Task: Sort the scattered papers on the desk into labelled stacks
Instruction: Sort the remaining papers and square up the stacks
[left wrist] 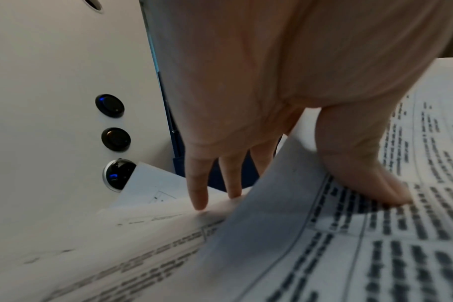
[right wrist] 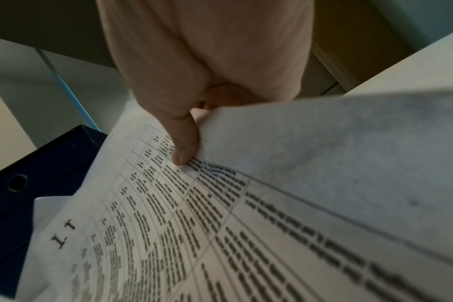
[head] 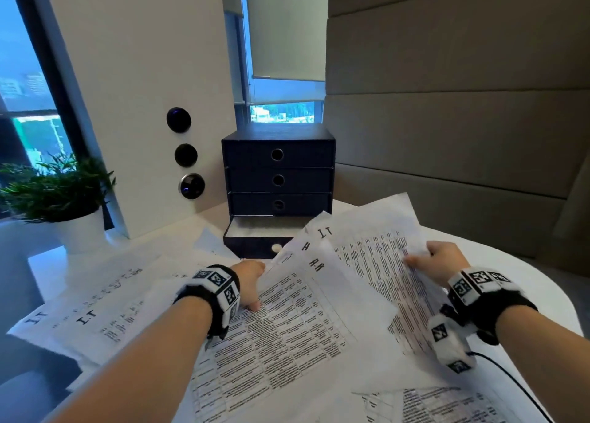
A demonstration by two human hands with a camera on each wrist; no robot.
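Printed sheets lie scattered over the white desk (head: pixel 526 263). My left hand (head: pixel 252 282) pinches the top left edge of a table-printed sheet marked "HR" (head: pixel 287 320), thumb on top. In the left wrist view the thumb (left wrist: pixel 375 183) presses on that sheet (left wrist: pixel 375 255) and the fingers (left wrist: pixel 198 194) reach under its raised edge. My right hand (head: pixel 439 260) grips the right side of a sheet marked "IT" (head: pixel 376 247) and holds it tilted above the desk. The right wrist view shows the thumb (right wrist: pixel 184 147) on top of this sheet (right wrist: pixel 155 224); the other fingers are hidden beneath.
A dark drawer box (head: pixel 277 173) stands at the back of the desk, its bottom drawer (head: pixel 255 237) pulled out with white paper inside. More "IT" sheets (head: pixel 95 311) lie at the left, others (head: pixel 447 403) near me. A potted plant (head: pixel 64 192) stands far left. A black cable (head: pixel 517 387) trails at right.
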